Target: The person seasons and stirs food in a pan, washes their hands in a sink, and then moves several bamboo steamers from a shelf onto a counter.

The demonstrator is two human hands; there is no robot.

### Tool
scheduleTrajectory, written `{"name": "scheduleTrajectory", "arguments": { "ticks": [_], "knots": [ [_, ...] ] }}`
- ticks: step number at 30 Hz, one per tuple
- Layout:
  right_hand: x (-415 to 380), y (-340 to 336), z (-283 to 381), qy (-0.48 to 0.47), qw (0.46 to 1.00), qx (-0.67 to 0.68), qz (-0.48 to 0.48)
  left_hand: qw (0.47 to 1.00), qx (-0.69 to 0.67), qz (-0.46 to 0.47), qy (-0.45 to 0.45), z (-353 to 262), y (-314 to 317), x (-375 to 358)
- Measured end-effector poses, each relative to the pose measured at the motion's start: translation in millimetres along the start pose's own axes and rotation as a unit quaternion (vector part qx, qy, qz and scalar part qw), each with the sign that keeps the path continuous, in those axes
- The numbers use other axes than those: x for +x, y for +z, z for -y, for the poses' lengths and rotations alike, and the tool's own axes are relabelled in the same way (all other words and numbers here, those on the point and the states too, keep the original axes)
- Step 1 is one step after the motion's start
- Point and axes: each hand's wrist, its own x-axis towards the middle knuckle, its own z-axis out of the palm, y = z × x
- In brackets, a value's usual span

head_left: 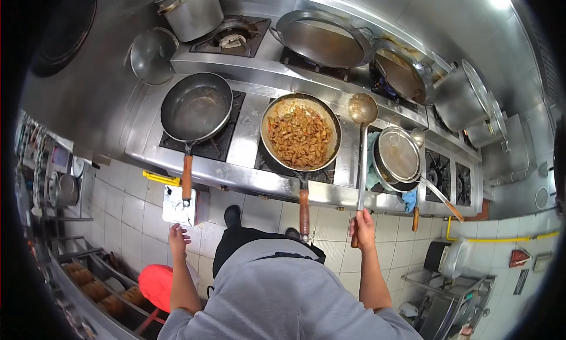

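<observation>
My right hand (364, 227) is closed around the lower handle of a long metal ladle (362, 157). Its round bowl lies over the stove's raised ledge, right of a frying pan (271, 145) filled with chopped brown cooked food (299, 137). That pan sits on the middle burner, its wooden handle pointing toward me. My left hand (179, 240) hangs low, fingers loosely apart and holding nothing, below the wooden handle of a dark frying pan (197, 107) on the left burner. Only a thin brown residue shows inside that pan.
A strainer (400, 156) rests over another pan at right, beside a blue cloth (410, 200). Wide pans (323, 39) and large pots (463, 98) stand along the back. A red stool (156, 286) is behind my left arm. A metal rack (451, 293) stands right.
</observation>
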Motion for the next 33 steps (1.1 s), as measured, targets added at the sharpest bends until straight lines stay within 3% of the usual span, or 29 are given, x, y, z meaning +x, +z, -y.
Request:
{"name": "scheduleTrajectory", "arguments": {
  "ticks": [4, 5, 7, 12, 16, 18, 21, 22, 24, 25, 29, 31, 33],
  "knots": [
    [9, 16, -34, -0.075, 0.967, -0.160, -0.182, 0.980, -0.046, -0.100, 0.163, -46, -54, 62],
    [17, 11, -52, -0.099, 0.953, -0.193, -0.212, 0.966, 0.004, -0.156, 0.208, -62, -66, 85],
    [22, 19, -71, -0.116, 0.923, -0.257, -0.261, 0.950, 0.003, -0.166, 0.265, -143, -71, 94],
    [10, 62, -73, -0.089, 0.920, -0.258, -0.281, 0.898, -0.071, -0.084, 0.427, -308, -45, 143],
    [-3, 60, -81, -0.110, 0.908, -0.260, -0.309, 0.871, -0.060, -0.015, 0.488, -381, -7, 166],
    [-23, 70, -71, -0.102, 0.888, -0.293, -0.339, 0.860, -0.101, 0.034, 0.500, -408, 14, 154],
    [-66, 113, -31, -0.106, 0.905, -0.249, -0.329, 0.849, -0.097, 0.127, 0.503, -443, 45, 90],
    [-82, 124, -21, -0.101, 0.911, -0.238, -0.321, 0.849, -0.099, 0.134, 0.502, -440, 55, 70],
    [-107, 137, -9, -0.115, 0.911, -0.244, -0.311, 0.824, -0.042, 0.317, 0.467, -432, 77, 30],
    [-115, 135, -16, -0.116, 0.910, -0.247, -0.312, 0.813, -0.024, 0.353, 0.463, -428, 90, 8],
    [-122, 119, -54, -0.120, 0.922, -0.258, -0.264, 0.829, -0.028, 0.410, 0.379, -402, 125, -31],
    [-111, 115, -53, -0.074, 0.897, -0.366, -0.236, 0.830, 0.035, 0.498, 0.251, -384, 132, -56],
    [-100, 107, -69, -0.151, 0.875, -0.387, -0.249, 0.785, 0.066, 0.616, 0.009, -354, 148, -107]
  ]
}}
